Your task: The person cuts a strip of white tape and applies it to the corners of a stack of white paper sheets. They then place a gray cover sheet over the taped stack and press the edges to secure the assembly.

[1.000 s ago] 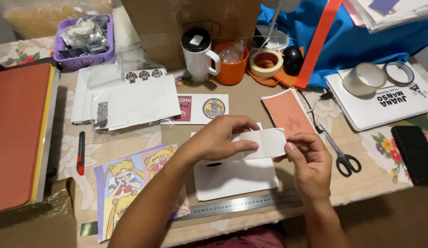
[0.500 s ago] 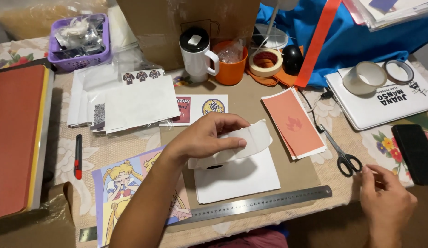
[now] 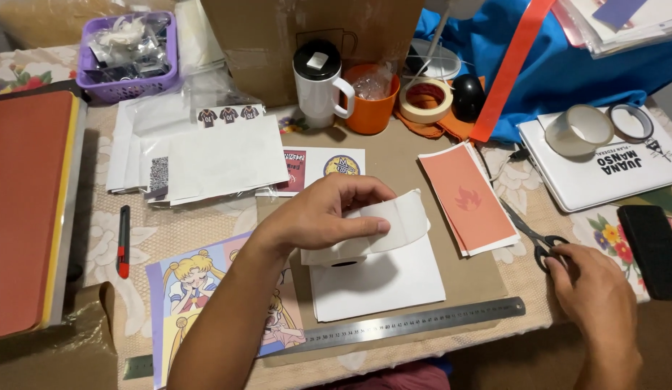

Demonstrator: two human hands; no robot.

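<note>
Floral cloth (image 3: 206, 224) covers the crowded table, with a brown paper mat (image 3: 394, 166) laid over its middle. At the far left edge a flat red board (image 3: 25, 209) is seen, and a purple basket (image 3: 130, 54) of small wrapped items stands behind it. A red-handled craft knife (image 3: 123, 242) lies just beside the board. Clear sleeves and white sheets (image 3: 206, 155) are stacked right of the knife, and a cartoon print of a blonde girl (image 3: 199, 289) lies nearer the front edge.

At the centre, a curled piece of white backing paper (image 3: 390, 224) is gripped by the left hand (image 3: 321, 213): the fingers are pressed together on its top and the thumb is clamped against its lower edge. The piece is held just above a white sheet (image 3: 379, 282) on the mat. A metal ruler (image 3: 415, 325) lies along the front of that sheet. Behind, a white lidded mug (image 3: 318, 79), an orange cup (image 3: 372, 101) and a roll of masking tape (image 3: 425, 100) are lined up.

To the right, a stack of orange cards (image 3: 466, 195) lies on the mat. Black-handled scissors (image 3: 534, 235) rest beside the stack, and their handle loops are touched by the right hand (image 3: 588, 292), whose fingers are curled loosely together over them; whether they are gripped cannot be told. Farther right, a roll of clear tape (image 3: 578, 130) sits on a white folder (image 3: 603, 170), and a black phone (image 3: 650, 249) lies at the edge.
</note>
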